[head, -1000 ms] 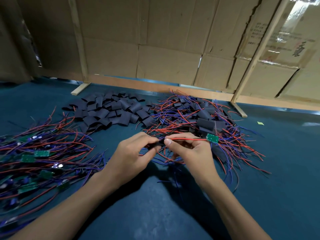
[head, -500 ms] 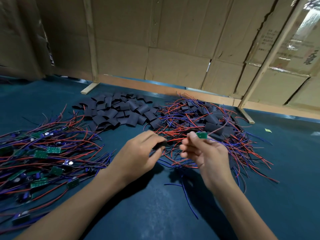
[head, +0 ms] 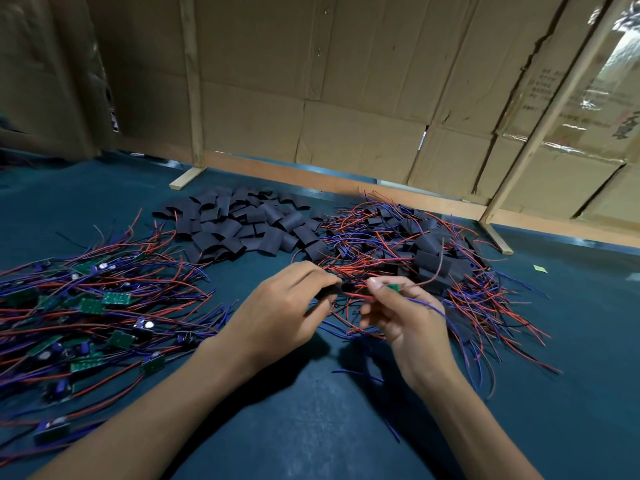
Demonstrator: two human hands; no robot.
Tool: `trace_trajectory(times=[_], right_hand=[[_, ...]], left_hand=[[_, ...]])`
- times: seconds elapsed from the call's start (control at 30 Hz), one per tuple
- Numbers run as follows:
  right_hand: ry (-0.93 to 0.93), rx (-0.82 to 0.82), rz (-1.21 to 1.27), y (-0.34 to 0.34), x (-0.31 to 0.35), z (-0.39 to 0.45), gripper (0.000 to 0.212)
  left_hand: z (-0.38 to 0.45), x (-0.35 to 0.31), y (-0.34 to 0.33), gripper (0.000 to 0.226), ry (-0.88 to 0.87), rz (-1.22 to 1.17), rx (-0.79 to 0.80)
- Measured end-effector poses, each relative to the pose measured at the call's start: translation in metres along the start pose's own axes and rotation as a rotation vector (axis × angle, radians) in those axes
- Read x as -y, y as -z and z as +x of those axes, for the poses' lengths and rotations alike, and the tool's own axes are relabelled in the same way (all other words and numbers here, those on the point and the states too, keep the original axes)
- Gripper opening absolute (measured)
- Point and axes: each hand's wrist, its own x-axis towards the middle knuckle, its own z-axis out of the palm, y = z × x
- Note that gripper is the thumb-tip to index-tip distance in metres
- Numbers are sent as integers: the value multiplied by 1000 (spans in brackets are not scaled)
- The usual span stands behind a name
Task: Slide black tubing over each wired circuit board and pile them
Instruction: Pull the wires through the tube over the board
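My left hand (head: 294, 303) pinches a short piece of black tubing (head: 341, 289) at the table's middle. Right beside it, my right hand (head: 401, 313) pinches a small green circuit board (head: 392, 288) whose red and blue wires trail down and to the right. The board's end points at the tubing's mouth, almost touching it. A heap of loose black tubing pieces (head: 242, 226) lies behind my hands. At the left lies a spread of bare wired boards (head: 90, 306). A pile of sleeved boards with wires (head: 426, 258) sits at the right.
The work surface is a dark blue table (head: 311, 427). Cardboard panels on wooden frames (head: 346, 133) wall off the far edge, with wooden feet resting on the table. A small yellow-green scrap (head: 540, 268) lies at the far right.
My right hand has moved along the wires to the green board and brought it left, close to the tubing in my left hand. The view has shifted slightly.
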Motion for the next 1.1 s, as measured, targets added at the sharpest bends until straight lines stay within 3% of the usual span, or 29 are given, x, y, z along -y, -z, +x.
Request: trace_trajectory(times=[0.13, 0.2, 0.3, 0.47, 0.83, 0.93, 1.0, 1.1], right_hand=[[31, 46, -126, -5, -5, -3, 34], [16, 95, -131, -6, -5, -2, 38], [-28, 165, -45, -3, -2, -1, 31], [15, 62, -65, 1, -4, 3, 16], [71, 67, -237, 0, -6, 0, 20], [90, 113, -273, 1, -4, -4, 8], [120, 116, -290, 3, -3, -4, 17], [183, 55, -297, 4, -3, -1, 5]], left_hand=[[0, -3, -2, 23, -17, 18, 9], [0, -3, -3, 24, -10, 22, 2], [-1, -1, -2, 27, 2, 37, 3], [-2, 1, -2, 29, 14, 41, -3], [0, 0, 1, 32, 1, 137, 8], [0, 0, 0, 29, -14, 139, 10], [-1, 2, 0, 29, -12, 123, -10], [0, 0, -1, 30, -46, 101, -28]])
